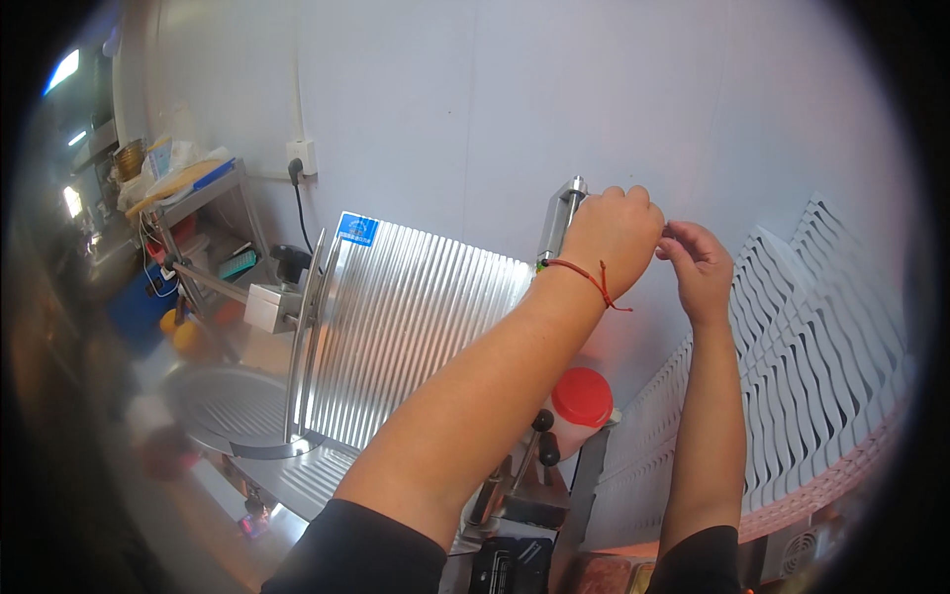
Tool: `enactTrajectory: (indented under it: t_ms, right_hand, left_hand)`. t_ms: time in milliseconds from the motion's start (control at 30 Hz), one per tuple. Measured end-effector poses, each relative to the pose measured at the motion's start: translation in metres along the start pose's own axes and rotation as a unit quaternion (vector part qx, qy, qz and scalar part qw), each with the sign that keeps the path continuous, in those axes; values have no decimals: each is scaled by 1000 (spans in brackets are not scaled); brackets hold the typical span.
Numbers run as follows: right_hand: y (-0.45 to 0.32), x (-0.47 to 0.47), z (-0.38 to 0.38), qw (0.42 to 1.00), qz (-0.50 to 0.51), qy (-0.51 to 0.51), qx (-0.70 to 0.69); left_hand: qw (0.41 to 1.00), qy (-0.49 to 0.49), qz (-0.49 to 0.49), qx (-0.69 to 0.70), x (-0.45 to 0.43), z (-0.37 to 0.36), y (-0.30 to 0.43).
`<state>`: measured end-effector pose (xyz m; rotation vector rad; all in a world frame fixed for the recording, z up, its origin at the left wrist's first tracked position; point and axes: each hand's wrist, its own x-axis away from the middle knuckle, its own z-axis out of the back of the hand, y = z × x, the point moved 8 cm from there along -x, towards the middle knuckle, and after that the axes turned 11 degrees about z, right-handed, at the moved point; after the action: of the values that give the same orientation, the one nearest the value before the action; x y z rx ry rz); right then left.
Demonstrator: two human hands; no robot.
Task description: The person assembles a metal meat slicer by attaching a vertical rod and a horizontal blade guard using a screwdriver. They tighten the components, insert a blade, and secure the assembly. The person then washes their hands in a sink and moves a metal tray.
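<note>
My left hand (620, 230), with a red cord bracelet at its wrist, is curled at the right end of a metal bracket with a rod (562, 223). Close beside it on the right is my right hand (698, 267), its thumb and fingertips near each other; whether anything is between them cannot be made out. Below and left of the hands stands a meat slicer with a ribbed metal plate (423, 319) and a blue sticker at its top corner. The left hand's fingertips are turned away, so its grip is hidden.
A red-lidded jar (582, 397) stands under my left forearm. White stacked corrugated trays (801, 371) rise at the right. At the far left is a metal shelf (200, 193) with bags and a blue-edged board. A black plug sits in a wall socket (300, 156).
</note>
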<state>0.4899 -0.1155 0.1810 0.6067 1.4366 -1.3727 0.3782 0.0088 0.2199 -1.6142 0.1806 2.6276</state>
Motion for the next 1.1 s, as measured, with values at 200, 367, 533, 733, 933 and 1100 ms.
enactTrajectory:
  t_ms: [200,367,533,733,933,1100]
  right_hand:
    - [-7,-6,0,999,16,-3,42]
    - [53,0,-17,899,-288,-23,-330]
    - [47,6,-35,886,-297,50,-352]
    - [21,6,-17,977,-179,68,-98]
    - [39,20,-31,847,-350,28,-399]
    - [5,13,-29,977,-133,99,-136]
  left_hand:
    - [1000,-2,-5,-15,1,-3,-1]
    - [1000,-11,-10,-27,1,-6,3]
    - [999,-32,7,-29,2,-7,-2]
    - [998,-46,16,-43,0,-6,-2]
    - [998,-54,6,-38,0,-7,1]
    - [997,-65,20,-23,1,-4,-2]
